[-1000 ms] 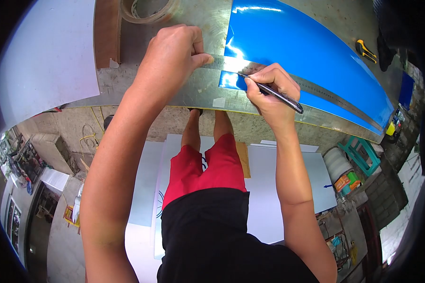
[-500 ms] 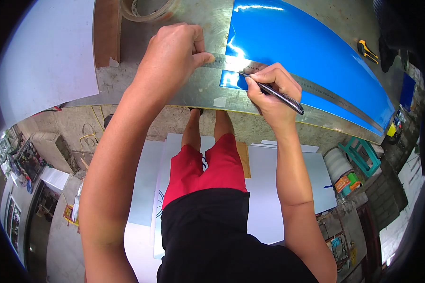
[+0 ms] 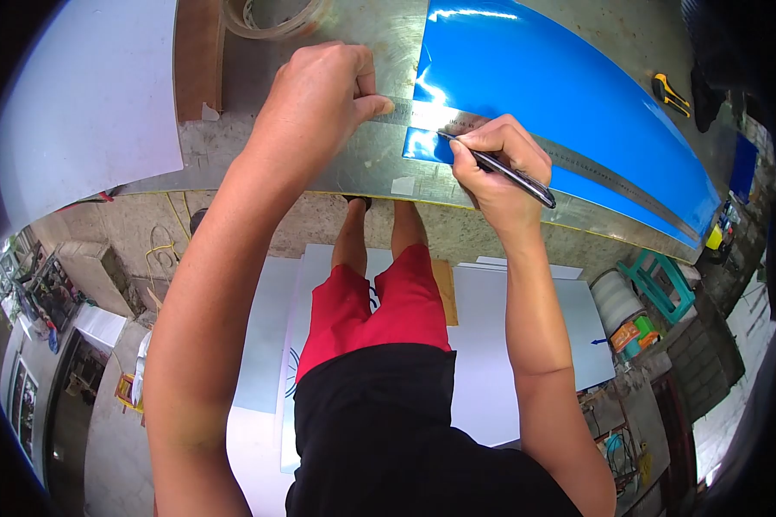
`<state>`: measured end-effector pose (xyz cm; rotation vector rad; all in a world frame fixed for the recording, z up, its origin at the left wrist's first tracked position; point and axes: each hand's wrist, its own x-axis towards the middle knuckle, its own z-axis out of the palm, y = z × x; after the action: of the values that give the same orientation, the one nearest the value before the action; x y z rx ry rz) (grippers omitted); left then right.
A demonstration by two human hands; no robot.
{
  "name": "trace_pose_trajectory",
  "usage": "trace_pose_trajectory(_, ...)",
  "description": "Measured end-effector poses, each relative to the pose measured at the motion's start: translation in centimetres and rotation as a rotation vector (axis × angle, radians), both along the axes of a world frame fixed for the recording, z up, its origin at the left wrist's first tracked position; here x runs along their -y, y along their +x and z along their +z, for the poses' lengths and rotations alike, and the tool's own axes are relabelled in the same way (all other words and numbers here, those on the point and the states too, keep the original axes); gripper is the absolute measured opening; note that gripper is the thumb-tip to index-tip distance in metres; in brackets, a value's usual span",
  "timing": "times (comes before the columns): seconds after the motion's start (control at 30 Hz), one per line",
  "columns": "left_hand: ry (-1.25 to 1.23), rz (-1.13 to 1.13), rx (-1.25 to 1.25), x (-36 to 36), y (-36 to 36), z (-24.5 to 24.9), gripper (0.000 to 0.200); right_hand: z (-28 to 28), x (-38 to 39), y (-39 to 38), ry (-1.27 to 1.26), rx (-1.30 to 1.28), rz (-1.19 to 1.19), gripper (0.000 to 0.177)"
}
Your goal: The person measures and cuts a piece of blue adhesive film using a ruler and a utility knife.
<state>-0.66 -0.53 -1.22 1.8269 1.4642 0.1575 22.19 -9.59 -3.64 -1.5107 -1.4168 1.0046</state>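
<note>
A glossy blue sheet [image 3: 543, 73] lies on the metal-topped table [image 3: 336, 164]. Across it runs a long steel ruler [image 3: 612, 178], its left end sticking out past the sheet's left edge. My left hand [image 3: 319, 90] pinches that end between thumb and fingers. In my right hand [image 3: 504, 168] is a dark pen [image 3: 519, 183], gripped as for writing. The pen's tip rests at the ruler's lower edge, near the left end of the blue sheet. The middle of the ruler is partly hidden behind my right hand.
A yellow-and-black utility knife [image 3: 671, 95] lies at the far right of the table. At the upper left are a roll of tape [image 3: 272, 19], a brown board [image 3: 200, 65] and a large white sheet [image 3: 86, 103]. A green stool [image 3: 661, 284] stands below on the right.
Both hands, the ruler and the pen hold almost the same position. The view has shifted very slightly, with the white sheet and tape roll a little further right.
</note>
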Motion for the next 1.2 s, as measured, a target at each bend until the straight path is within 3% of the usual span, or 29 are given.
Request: trace_pose_trajectory(1.2, 0.080, 0.001, 0.042, 0.2, 0.0, -0.4, 0.026, -0.6, -0.1, -1.2, 0.003, -0.051, 0.004, 0.017)
